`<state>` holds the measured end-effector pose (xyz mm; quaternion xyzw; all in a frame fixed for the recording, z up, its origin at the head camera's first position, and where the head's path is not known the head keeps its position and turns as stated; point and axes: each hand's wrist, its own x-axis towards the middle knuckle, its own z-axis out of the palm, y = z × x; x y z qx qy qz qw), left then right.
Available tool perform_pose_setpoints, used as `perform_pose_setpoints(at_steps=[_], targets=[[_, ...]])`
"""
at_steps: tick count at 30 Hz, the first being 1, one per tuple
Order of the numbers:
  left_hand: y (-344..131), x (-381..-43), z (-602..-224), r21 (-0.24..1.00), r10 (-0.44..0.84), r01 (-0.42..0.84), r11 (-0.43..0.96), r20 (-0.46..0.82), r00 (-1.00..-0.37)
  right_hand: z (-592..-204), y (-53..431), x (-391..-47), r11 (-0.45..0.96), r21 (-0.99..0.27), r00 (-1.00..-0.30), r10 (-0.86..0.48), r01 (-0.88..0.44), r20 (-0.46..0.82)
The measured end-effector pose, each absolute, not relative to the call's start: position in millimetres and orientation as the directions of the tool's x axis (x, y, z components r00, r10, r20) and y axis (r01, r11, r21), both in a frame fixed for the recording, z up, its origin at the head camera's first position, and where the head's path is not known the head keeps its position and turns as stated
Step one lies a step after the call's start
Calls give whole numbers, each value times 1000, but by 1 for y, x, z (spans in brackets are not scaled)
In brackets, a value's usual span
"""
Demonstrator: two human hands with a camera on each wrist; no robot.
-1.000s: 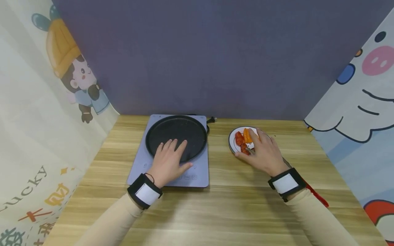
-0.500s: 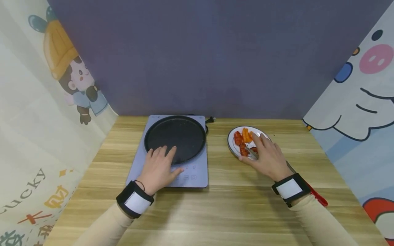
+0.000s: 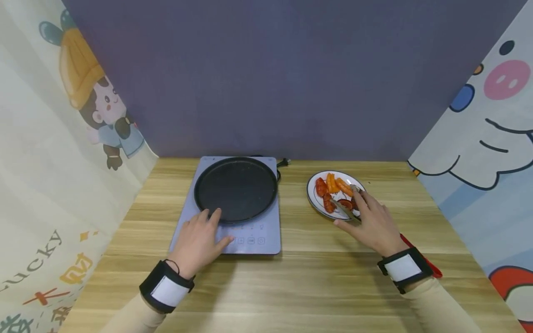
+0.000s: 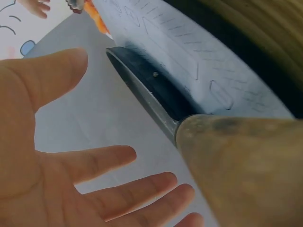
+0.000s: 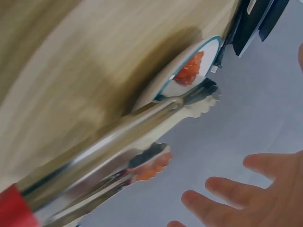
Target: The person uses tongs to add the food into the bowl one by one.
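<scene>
A round black frying pan (image 3: 235, 189) sits on a flat induction cooker (image 3: 268, 231). In the left wrist view its thick light-brown handle (image 4: 241, 161) sticks out toward the person. My left hand (image 3: 195, 243) hovers near the pan's front edge, fingers spread, holding nothing. To the right stands a white plate (image 3: 312, 202) with red scored sausages (image 3: 321, 187), orange pieces (image 3: 331, 183) and dark round slices. Metal tongs (image 5: 123, 137) with red handles (image 3: 433, 269) lean with their tips over the plate. Close above them is my right hand (image 3: 376, 226), fingers spread and apart from the tongs.
A black plug (image 3: 284, 162) and cord lie behind the cooker's right side. The wooden table (image 3: 291, 291) ends at a dark grey-blue panel (image 3: 283, 83) at the back. Printed cartoon curtains (image 3: 491, 138) hang on both sides.
Both hands have drawn back toward the person, the left down and leftward off the pan, the right down and rightward. More of the plate and tong tips shows. Pan, plate and tongs stay put.
</scene>
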<state>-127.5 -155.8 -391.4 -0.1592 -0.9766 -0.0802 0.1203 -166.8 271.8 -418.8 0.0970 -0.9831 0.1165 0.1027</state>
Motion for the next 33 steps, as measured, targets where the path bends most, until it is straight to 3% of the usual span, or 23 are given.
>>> perform_pose_setpoints(at_steps=[5, 24, 33], targets=[[-163, -124, -393, 143, 264, 308, 941, 261, -929, -424, 281, -159, 962, -205, -975, -145, -178, 167], [-181, -96, -400, 145, 254, 314, 938, 327, -910, -445, 310, -137, 968, -229, -987, -74, -106, 144], [-184, -86, -402, 223, 183, 262, 939, 322, -929, -440, 320, -130, 949, -314, -1000, -28, -25, -7]])
